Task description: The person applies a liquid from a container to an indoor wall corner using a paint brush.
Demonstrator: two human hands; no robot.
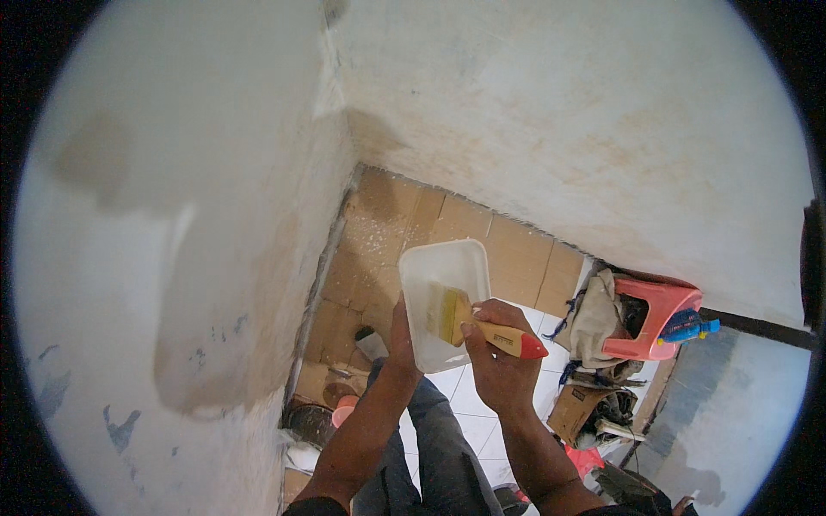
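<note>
A white plastic tray (445, 258) is held up over the floor by my left hand (403, 342), which grips its left side; part of that hand is hidden by the tray. My right hand (506, 361) holds a wide paintbrush (497, 335) by its wooden handle with a red tip. The brush's pale bristles point left and lie over the inside of the tray. Whether they touch its bottom cannot be told. Beyond the tray, two pale, patchy plastered walls (516, 129) meet in a corner, with darker damp-looking patches on the left wall (226, 322).
Spattered cardboard sheets (368, 258) cover the floor by the walls, beside white tiles (474, 419). At the right stand a red plastic stool (645, 348) with a cloth (594, 322) and blue bottle (684, 326), and a cardboard box (571, 409). A dark bucket (310, 422) is lower left.
</note>
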